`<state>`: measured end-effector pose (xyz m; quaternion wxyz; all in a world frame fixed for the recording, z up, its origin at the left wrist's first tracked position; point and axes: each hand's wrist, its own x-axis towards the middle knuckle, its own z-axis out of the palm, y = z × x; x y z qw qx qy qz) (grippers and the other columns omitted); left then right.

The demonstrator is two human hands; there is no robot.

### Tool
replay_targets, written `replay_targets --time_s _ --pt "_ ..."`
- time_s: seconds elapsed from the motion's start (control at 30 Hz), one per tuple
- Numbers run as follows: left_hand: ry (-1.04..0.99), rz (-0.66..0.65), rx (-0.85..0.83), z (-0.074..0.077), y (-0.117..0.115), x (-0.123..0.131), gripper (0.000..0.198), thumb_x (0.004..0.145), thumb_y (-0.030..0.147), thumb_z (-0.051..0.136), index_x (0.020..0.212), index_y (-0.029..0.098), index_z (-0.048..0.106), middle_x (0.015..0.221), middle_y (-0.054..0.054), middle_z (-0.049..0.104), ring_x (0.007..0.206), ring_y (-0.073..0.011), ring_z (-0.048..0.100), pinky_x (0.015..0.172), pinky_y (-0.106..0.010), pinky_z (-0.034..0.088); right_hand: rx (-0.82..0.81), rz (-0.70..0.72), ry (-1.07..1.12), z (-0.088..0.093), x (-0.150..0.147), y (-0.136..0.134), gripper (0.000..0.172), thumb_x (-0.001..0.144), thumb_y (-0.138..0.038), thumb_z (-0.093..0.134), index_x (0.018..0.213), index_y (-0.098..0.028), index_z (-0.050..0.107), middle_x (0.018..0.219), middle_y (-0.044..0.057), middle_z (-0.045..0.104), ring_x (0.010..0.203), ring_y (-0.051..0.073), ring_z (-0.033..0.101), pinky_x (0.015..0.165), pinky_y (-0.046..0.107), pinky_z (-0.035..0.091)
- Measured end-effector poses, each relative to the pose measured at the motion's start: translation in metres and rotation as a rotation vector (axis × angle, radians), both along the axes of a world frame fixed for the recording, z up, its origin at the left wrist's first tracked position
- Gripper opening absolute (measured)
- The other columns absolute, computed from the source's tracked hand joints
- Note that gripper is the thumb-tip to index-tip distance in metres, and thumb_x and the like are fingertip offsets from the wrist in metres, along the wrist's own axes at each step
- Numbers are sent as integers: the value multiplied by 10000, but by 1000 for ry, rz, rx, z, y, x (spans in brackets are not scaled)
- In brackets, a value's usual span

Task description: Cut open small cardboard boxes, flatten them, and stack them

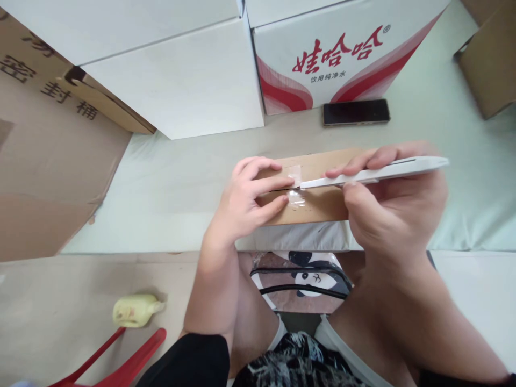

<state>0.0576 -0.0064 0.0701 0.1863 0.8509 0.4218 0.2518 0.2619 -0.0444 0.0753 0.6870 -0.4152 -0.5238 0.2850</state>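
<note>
A small brown cardboard box (322, 207) lies before me with its seam running lengthwise along the top. Clear tape (296, 199) crosses the seam and looks split along it. My left hand (252, 196) rests on the box's left part, fingers spread and touching the top beside the tape. In my right hand (397, 199) is a white utility knife (363, 176), held between thumb and fingers. Its narrow tip points left and meets the seam at the tape, close to my left index finger. The right end of the box is hidden behind my right hand.
Behind the box, a black phone (356, 112) lies before a white carton with red lettering (334, 59). Plain white boxes (181, 86) stand beside it. Large brown cartons (52, 161) (489, 64) flank the pale cloth-covered surface (161, 204). A yellow bottle (135, 310) is on the floor.
</note>
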Motion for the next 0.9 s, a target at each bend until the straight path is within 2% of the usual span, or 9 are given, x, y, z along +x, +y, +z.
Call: replay_targets --time_s 0.17,0.33,0.4,0.5,0.63,0.9 --pt "-14 -6 -1 1 0 0 301 956 412 627 1177 277 782 1304 -78 651 1273 -278 537 1176 -505 406 49 -48 87 0 0 1 262 773 -54 690 881 -241 543 818 -57 611 765 100 681 786 302 623" --pt "-9 -11 4 1 0 0 280 948 386 637 1164 286 785 1293 -74 657 1262 -278 542 1165 -511 412 48 39 53 -1 2 1 291 739 -18 687 884 -233 555 790 -58 643 763 111 694 763 299 623" --pt "-24 -19 15 0 0 1 279 946 371 640 1163 274 786 1288 -80 660 1259 -280 546 1161 -511 415 39 43 53 -1 2 1 263 763 -45 690 880 -235 551 789 -52 642 758 121 693 766 317 627" --pt "-34 -21 13 0 0 0 283 940 363 648 1170 267 783 1293 -85 659 1265 -285 545 1163 -514 413 30 -22 58 0 1 0 225 792 -106 698 855 -253 540 799 -49 618 747 126 683 773 342 633" --pt "-20 -12 -10 2 -1 1 283 940 379 646 1166 282 785 1301 -79 661 1276 -287 542 1171 -513 404 55 -97 59 4 -1 -1 262 744 -129 730 811 -264 515 786 -56 581 718 126 653 747 342 630" --pt "-6 5 -29 2 0 2 285 935 387 644 1163 293 786 1308 -75 672 1282 -287 545 1181 -515 390 10 -61 4 3 -3 -1 229 780 -145 699 857 -273 526 802 -35 596 746 160 656 778 403 627"
